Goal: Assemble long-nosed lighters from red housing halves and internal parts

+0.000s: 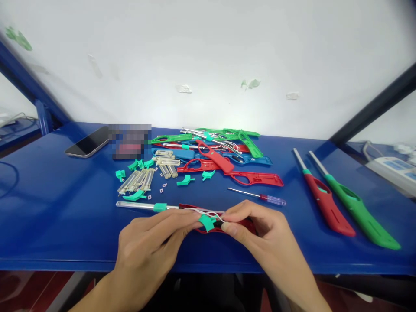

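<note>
My left hand (149, 242) is closed, its fingertips pinching a green lighter trigger (208, 222). From the right, my right hand (266, 229) pinches thin white wire (211, 212) between thumb and forefinger, beside a small black part (219, 224) joined to the trigger. Below both hands lies an open red lighter shell half (186, 206), largely hidden by the fingers. A metal lighter tube (136, 205) with a green collar (160, 207) reaches out from the shell to the left.
Clear fuel tanks (138, 180) and loose green triggers (185, 180) lie at the left middle. Behind are piled red, green and blue shells (256, 177). A screwdriver (269, 199) lies right of centre. Red (328, 203) and green lighters (364, 212) rest at right; a phone (88, 142) at back left.
</note>
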{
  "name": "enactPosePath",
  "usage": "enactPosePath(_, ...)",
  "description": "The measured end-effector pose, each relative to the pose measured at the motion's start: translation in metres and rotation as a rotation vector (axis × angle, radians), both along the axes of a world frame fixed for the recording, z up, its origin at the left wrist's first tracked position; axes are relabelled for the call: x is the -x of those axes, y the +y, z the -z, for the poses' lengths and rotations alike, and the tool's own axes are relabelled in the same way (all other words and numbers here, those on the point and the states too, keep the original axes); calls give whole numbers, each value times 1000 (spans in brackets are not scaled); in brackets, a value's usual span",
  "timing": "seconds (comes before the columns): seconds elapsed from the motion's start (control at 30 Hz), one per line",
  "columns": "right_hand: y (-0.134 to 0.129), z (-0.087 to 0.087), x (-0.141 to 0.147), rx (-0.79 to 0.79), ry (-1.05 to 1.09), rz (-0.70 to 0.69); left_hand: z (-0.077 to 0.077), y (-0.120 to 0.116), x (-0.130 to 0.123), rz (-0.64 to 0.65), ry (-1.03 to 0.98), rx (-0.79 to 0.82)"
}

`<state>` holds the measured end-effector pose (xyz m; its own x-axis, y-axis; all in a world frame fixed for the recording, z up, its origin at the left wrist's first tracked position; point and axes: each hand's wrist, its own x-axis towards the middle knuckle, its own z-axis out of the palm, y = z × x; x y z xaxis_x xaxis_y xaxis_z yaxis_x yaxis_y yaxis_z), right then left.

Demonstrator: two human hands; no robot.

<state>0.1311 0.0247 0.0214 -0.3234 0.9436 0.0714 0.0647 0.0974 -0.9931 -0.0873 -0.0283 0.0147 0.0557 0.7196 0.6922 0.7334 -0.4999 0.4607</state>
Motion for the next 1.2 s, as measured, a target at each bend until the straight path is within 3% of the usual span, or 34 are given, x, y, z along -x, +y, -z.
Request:
enactPosePath(0.3, 1, 3, -1, 63, 52, -36, -1, 8, -2, 54, 38, -159)
enactPosePath(1.2, 4, 4, -6, 119, 140, -59, -5, 8, 0, 95, 1, -78)
